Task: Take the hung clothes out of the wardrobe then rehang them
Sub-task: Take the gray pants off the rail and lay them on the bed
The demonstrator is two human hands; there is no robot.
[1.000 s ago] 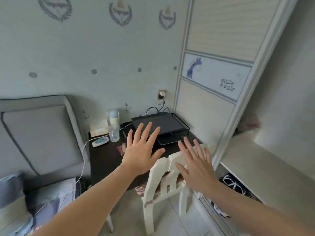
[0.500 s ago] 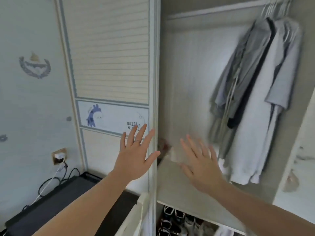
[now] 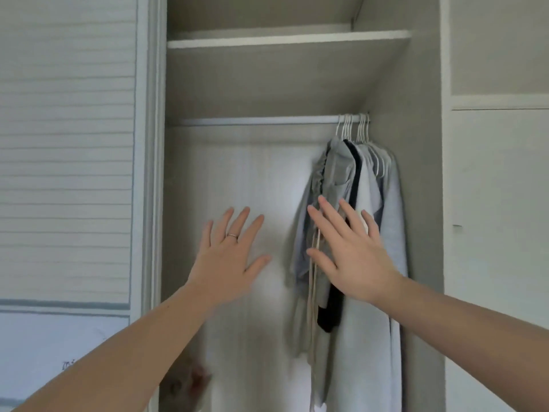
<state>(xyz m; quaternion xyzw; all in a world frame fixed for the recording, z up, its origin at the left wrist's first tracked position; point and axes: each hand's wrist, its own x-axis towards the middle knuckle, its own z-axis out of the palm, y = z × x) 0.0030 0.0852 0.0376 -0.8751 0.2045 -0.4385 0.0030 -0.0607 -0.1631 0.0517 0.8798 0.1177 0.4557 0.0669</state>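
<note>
Head view: compared with half a second ago, the view has lifted; the rail (image 3: 252,121) and the upper shelf (image 3: 282,40) now show, and the lower shelf with shoes is out of frame. The clothes (image 3: 389,203) hang on white hangers (image 3: 353,127), bunched at the right end of the rail against the wardrobe (image 3: 421,173) side wall. The left hand (image 3: 228,260) stays spread and released, grasping nothing, before the bare back panel. The right hand (image 3: 350,257), equally spread, lies in front of the clothes; contact cannot be told. Rail left of the hangers is free up to the slatted door (image 3: 65,173) edge.
</note>
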